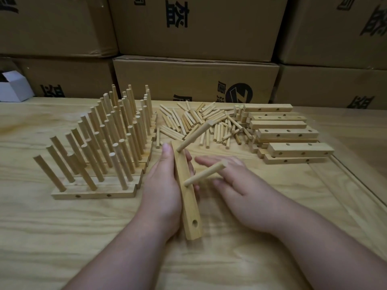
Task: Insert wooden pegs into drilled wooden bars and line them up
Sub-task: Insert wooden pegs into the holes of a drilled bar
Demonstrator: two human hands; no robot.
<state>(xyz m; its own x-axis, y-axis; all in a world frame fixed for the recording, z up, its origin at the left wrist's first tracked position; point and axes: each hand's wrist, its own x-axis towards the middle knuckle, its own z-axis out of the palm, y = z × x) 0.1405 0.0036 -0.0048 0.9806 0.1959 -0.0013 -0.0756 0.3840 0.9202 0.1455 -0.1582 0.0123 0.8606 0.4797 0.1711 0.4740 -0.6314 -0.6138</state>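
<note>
Left hand (162, 181) grips a drilled wooden bar (187, 197), held on edge above the wooden table (230, 258), thumb along its left face, fingers wrapped behind. Two pegs are seated in the bar: the far peg (194, 136) and the near peg (205, 173), both projecting rightward. One hole near the bar's near end is unfilled. Right hand (236, 185) lies just right of the bar, fingers extended and relaxed, beneath the near peg; contact cannot be confirmed owing to blur.

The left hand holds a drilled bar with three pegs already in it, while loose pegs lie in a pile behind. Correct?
Not quite. In the head view the bar in the left hand carries two pegs, not three; an empty hole shows near its close end. The loose pegs do lie behind.
</note>
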